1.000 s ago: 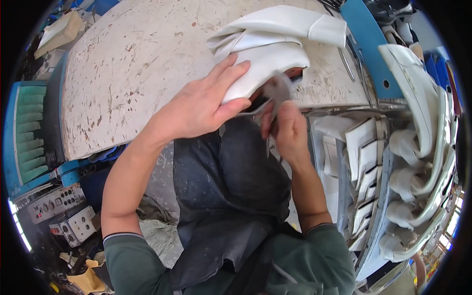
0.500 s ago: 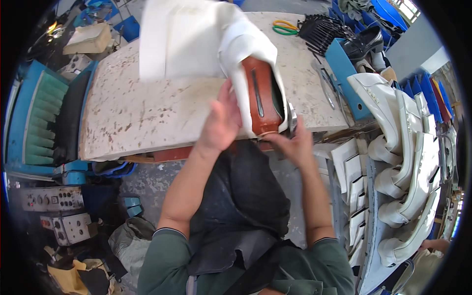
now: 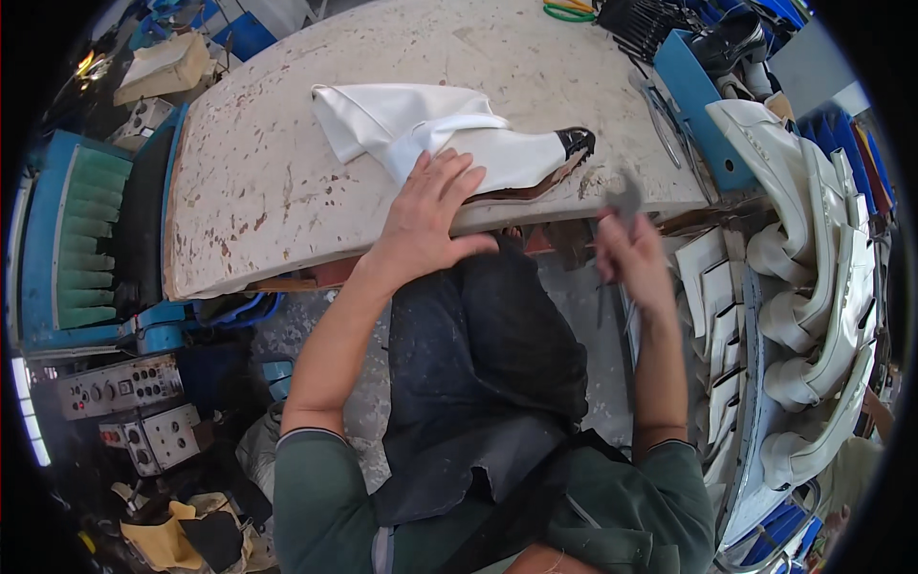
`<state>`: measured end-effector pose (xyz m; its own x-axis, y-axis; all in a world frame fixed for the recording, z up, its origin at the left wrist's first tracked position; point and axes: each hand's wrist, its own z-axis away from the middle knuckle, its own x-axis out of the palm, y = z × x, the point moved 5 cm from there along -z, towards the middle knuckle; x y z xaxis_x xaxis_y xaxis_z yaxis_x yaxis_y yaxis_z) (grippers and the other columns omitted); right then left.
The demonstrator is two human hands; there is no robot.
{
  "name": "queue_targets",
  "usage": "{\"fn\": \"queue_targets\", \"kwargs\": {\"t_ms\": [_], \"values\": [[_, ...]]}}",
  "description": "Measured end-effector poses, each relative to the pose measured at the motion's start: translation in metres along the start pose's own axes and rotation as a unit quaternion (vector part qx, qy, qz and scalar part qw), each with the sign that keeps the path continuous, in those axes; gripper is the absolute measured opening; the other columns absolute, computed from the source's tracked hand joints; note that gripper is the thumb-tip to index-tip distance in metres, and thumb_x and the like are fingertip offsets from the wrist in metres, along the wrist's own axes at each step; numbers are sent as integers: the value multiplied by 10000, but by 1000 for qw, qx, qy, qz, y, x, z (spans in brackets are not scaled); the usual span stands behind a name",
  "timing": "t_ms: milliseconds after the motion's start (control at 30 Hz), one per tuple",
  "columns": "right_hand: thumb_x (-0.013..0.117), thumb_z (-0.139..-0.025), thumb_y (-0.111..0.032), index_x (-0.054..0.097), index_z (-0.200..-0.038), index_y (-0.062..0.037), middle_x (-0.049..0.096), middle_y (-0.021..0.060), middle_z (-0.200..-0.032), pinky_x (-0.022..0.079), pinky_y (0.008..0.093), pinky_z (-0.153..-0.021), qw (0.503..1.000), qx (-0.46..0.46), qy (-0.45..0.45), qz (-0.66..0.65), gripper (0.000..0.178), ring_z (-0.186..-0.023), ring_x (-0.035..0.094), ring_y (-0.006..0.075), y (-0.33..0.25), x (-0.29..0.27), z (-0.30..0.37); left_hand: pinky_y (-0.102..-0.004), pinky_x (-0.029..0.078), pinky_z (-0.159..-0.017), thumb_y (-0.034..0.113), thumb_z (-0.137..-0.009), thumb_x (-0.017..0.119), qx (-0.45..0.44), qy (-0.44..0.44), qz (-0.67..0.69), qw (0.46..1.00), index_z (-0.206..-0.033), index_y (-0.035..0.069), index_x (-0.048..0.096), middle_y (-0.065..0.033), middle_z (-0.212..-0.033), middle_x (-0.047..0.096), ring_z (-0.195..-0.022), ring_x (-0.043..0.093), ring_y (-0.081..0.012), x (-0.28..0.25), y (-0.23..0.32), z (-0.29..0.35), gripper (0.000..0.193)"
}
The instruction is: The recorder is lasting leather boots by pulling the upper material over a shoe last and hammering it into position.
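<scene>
A white leather boot upper (image 3: 516, 158) lies on its side on the worn white table (image 3: 249, 182), close to the front edge. Its dark toe end (image 3: 577, 143) points right, its soft shaft spreads to the left, and a brown underside (image 3: 531, 192) faces me. My left hand (image 3: 435, 210) rests on the boot's near side with fingers and thumb stretched apart. To the right of the toe, past the table edge, my right hand (image 3: 633, 253) is closed around grey metal pincers (image 3: 624, 194). Motion blurs the tool's head.
Several white boots (image 3: 813, 297) hang along a rack at my right. A blue box (image 3: 693, 110) with black shoes stands at the table's right end, beside long metal tools (image 3: 672, 129). At the left are a blue machine (image 3: 76, 239) and control boxes (image 3: 120, 386).
The boot has gone from upright in both hands, underside toward me, to lying on its side on the table. My right hand has moved off it to the right with the pincers.
</scene>
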<state>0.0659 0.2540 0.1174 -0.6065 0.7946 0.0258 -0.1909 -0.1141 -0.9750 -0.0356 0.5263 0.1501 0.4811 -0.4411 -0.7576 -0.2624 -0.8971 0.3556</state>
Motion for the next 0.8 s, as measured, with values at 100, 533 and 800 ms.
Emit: {"fn": "queue_targets", "kwargs": {"t_ms": [100,533,800], "values": [[621,-994,-297,553,-1184,1,640,57,-831,488,244,-569,993,45,-112,3,360,-649,605,122,13,54,6,-403,472,-1046,156,-815,771,-29,-37,85,995,-1249,36,607,-140,-1294,633,-1239,579,-330,5,-14,-6,480],[636,-978,-313,543,-921,18,638,144,-677,481,369,-561,963,32,-138,228,349,-574,626,258,-5,104,-33,-415,478,-1047,176,-657,872,29,22,43,998,-1250,37,597,-143,-1277,650,-1209,608,-330,8,-35,-4,668],[589,-977,-206,475,-1043,23,653,197,-680,532,462,-579,873,-93,1,479,264,-676,690,358,20,114,-15,-439,466,-1048,304,-675,867,30,-57,57,996,-1217,25,581,-182,-1306,617,-1210,590,-372,16,-27,-13,673]]}}
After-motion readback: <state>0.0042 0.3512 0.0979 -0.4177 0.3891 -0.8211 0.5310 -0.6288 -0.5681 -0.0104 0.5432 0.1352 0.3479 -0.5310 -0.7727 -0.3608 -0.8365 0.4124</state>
